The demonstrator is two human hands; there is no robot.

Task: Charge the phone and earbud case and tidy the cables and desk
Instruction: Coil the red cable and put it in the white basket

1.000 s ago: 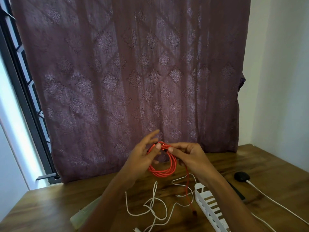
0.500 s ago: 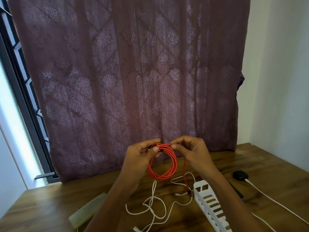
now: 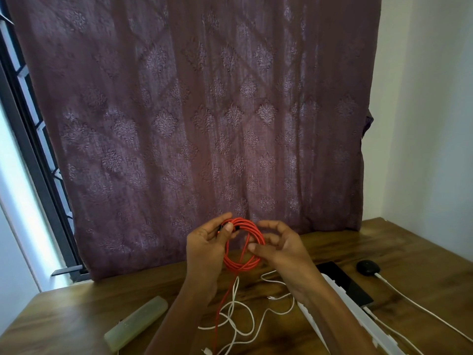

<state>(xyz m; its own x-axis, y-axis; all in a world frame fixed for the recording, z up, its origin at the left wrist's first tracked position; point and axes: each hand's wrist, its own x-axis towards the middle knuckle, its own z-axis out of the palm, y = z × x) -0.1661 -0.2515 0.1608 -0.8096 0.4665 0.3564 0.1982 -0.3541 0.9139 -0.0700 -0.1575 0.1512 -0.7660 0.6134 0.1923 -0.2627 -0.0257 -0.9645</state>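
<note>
A red cable (image 3: 252, 260) is wound into a coil and held up above the wooden desk (image 3: 76, 311). My left hand (image 3: 207, 248) pinches the coil's top between thumb and fingers. My right hand (image 3: 280, 248) holds a strand on the coil's right side. One red tail hangs down to the desk. A loose white cable (image 3: 240, 316) lies tangled under my hands. A black phone (image 3: 345, 283) lies flat at the right with a white cable plugged into its near end. A black earbud case (image 3: 367, 267) sits beyond it with its own white cable attached.
A white slotted organiser tray (image 3: 358, 321) stands on the desk at the right, partly behind my right forearm. A pale translucent case (image 3: 135, 321) lies at the left. A purple patterned curtain (image 3: 204, 111) hangs behind the desk; a white wall is at the right.
My right hand has moved from the coil's top down to its right side. The coil has grown and the loose red tail is shorter. The view has shifted slightly down.
</note>
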